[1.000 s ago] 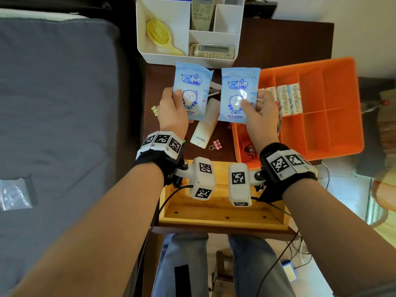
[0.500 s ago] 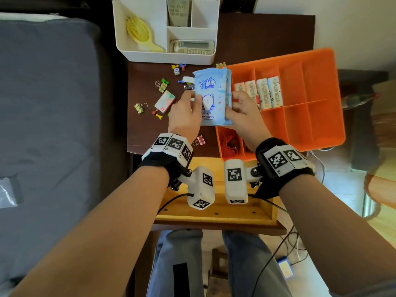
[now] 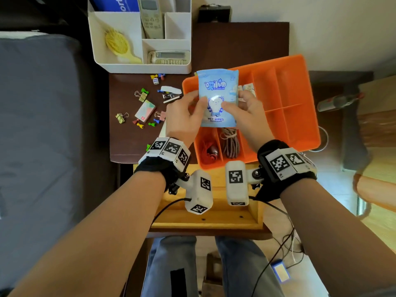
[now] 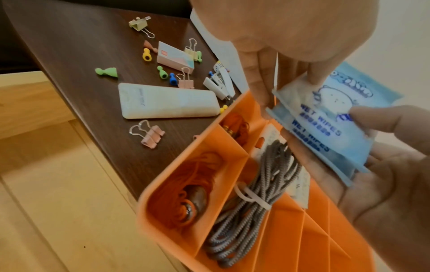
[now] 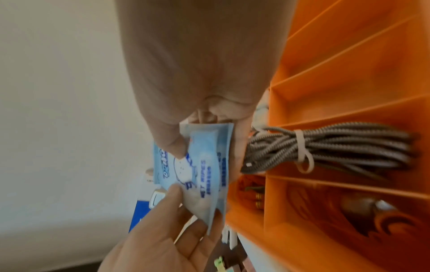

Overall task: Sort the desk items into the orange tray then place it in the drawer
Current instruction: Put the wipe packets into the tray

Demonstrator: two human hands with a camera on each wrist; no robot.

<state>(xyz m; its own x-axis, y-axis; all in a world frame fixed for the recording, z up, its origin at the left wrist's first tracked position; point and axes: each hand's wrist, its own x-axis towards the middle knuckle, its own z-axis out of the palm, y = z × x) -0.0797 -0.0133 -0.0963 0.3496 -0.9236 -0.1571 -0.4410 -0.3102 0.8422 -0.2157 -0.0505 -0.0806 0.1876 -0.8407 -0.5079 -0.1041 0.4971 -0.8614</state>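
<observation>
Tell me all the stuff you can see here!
blue wet-wipe packets: two, stacked, held above the tray
orange plastic divided tray: one, desk's right side
grey braided cable bundle: one, front tray compartment
orange cord coil: one, front-left tray compartment
white plastic organiser: one, back of the desk
yellow hairbrush: one, in the organiser
white stapler: one, on the dark desk
pastel card box: one, on the desk
binder clips: several, gold, pink, scattered
small game pawns: several, mixed colours, scattered
wooden drawer: one, open, below the desk
hands: left hand and right hand pinch the packets
</observation>
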